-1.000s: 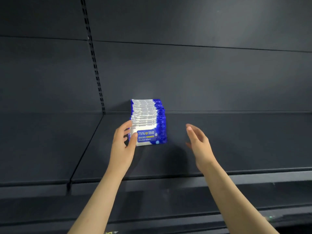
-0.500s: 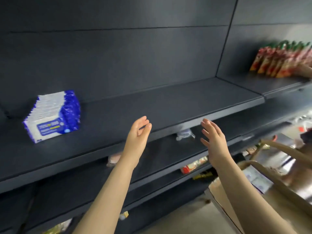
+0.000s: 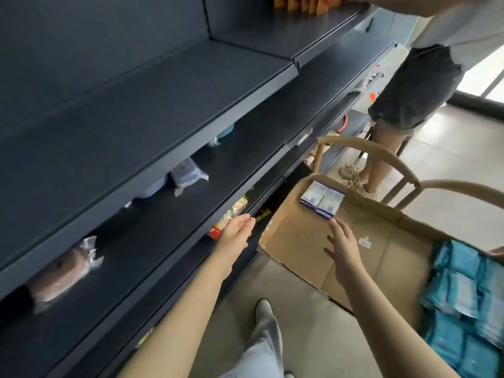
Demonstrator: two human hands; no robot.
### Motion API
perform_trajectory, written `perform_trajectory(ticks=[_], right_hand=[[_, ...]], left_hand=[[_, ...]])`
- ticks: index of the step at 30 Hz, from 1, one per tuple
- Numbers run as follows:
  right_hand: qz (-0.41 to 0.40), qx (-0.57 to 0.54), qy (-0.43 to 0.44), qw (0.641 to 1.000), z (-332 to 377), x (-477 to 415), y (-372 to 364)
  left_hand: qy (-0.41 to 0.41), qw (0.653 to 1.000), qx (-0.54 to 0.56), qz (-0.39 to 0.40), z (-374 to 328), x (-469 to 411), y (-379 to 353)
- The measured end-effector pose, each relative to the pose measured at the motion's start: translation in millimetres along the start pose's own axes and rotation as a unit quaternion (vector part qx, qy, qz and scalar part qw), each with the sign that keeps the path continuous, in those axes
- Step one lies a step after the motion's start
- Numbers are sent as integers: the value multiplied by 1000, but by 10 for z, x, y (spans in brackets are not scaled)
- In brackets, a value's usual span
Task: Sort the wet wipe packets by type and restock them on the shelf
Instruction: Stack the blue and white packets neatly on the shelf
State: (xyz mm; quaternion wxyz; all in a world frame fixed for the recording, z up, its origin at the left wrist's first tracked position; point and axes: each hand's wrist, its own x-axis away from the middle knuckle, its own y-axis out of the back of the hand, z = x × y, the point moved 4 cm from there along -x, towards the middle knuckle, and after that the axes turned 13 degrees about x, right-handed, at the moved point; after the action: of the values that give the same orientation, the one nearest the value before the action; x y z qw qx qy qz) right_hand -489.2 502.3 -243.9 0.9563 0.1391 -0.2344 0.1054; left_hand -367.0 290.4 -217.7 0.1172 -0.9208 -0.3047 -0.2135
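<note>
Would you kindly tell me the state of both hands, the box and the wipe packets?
cardboard box, open-topped.
blue-and-white packets, in the box's far corner, untouched.
teal packets, piled at the box's right end.
left hand, open, holding nothing.
right hand, open, fingers spread over the box, just short of the blue-and-white packets.

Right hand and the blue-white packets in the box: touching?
Cannot tell. Head view: fingertips of the right hand sit at the near edge of the blue-white packets in the box, but blur hides any gap or contact.
</note>
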Motion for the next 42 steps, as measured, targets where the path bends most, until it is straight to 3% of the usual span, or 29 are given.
perform_trajectory(ticks=[8,14,22,29,32,36,42], right_hand=[[-63,14,-118,991,-547,-1092,381],[-80,11,-204,976,-1115,-1949,438],[-55,14,-253,966,-1591,-3504,260],[-73,121,-185,972,-1520,-4543,159],[-72,153,-175,970,-1549,-4777,129],[-84,149,-180,969,-1611,-4910,120],[-95,97,-175,975,-1644,-4872,88]], left_hand=[[138,988,-60,20,647,-1222,-614],[196,974,-113,12,1152,-2023,-969],[171,972,-157,-41,1612,-3406,-1685],[118,974,-191,-40,1848,-4433,-2366],[100,967,-218,-80,1927,-4710,-2499],[76,933,-325,-136,2005,-4793,-2519],[28,937,-310,-158,1926,-4667,-2472]])
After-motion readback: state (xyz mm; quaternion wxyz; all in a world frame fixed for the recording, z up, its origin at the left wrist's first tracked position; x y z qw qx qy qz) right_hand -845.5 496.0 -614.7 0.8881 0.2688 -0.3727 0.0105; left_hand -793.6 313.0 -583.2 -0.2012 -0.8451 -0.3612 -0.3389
